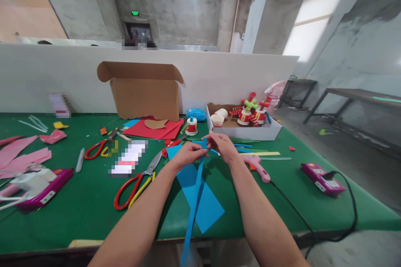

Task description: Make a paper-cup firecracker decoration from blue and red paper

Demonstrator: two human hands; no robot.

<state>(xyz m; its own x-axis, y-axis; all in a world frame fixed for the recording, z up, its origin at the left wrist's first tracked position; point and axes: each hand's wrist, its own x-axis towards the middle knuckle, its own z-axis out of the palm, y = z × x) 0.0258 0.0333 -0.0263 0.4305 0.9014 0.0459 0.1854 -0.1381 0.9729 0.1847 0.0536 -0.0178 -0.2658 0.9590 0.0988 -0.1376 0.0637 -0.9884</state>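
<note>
My left hand (189,154) pinches a long blue paper strip (198,187) near its upper end. From there the strip hangs down past the table's front edge. My right hand (222,146) is closed at the same end, its fingertips against the folded blue paper; exactly what they grip is partly hidden. Under my hands lies a blue paper sheet (203,204). Left of it are large scissors (150,167) with red and yellow handles. Beside my right forearm rests a pink glue gun (258,167).
A white box (260,133) holds paper cups and cup figures. A cup figure (191,127) stands beside red paper (156,129). Behind is an open cardboard box (145,98). Purple power strips sit left (46,187) and right (323,179), the right one with a black cord.
</note>
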